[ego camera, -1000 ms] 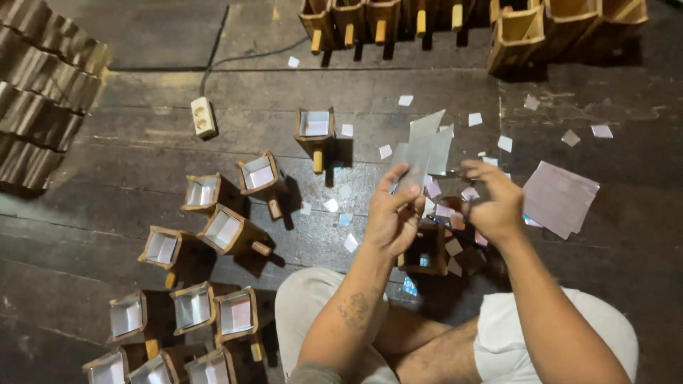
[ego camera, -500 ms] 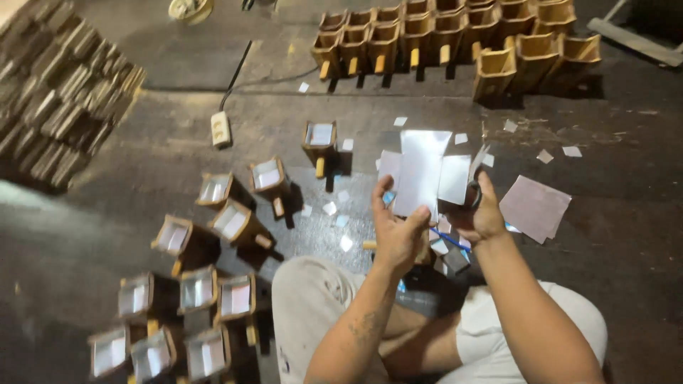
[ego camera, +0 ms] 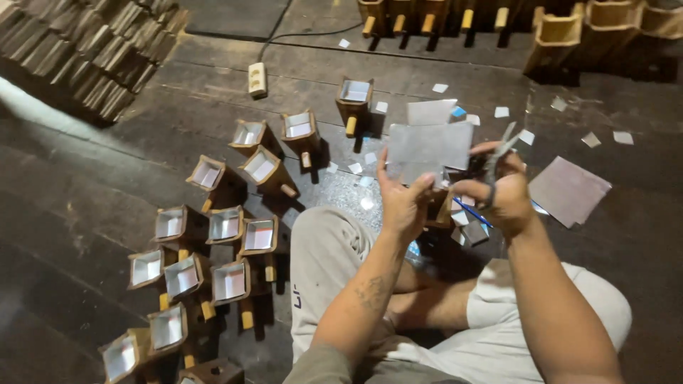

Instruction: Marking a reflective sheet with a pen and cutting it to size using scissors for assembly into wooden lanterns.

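Note:
My left hand (ego camera: pixel 403 201) holds up a thin grey metal sheet (ego camera: pixel 429 146) by its lower edge, over my lap. My right hand (ego camera: pixel 506 193) grips a pair of scissors (ego camera: pixel 498 153), blades pointing up at the sheet's right edge. A second, smaller sheet piece (ego camera: pixel 431 111) shows just behind the held one. Small cut squares (ego camera: pixel 464 219) lie under my hands on the floor.
Several small wooden boxes with silvery lined insides and peg handles (ego camera: pixel 226 225) are spread on the dark plank floor at left. More wooden boxes (ego camera: pixel 562 35) line the top edge. A stack of boards (ego camera: pixel 107 50) lies at top left, a power strip (ego camera: pixel 257 78) nearby, a loose sheet (ego camera: pixel 568 190) at right.
The sheet has been raised and turned flatter toward the camera. My right hand has shifted right with the scissors at the sheet's edge. The camera view has tilted and moved closer.

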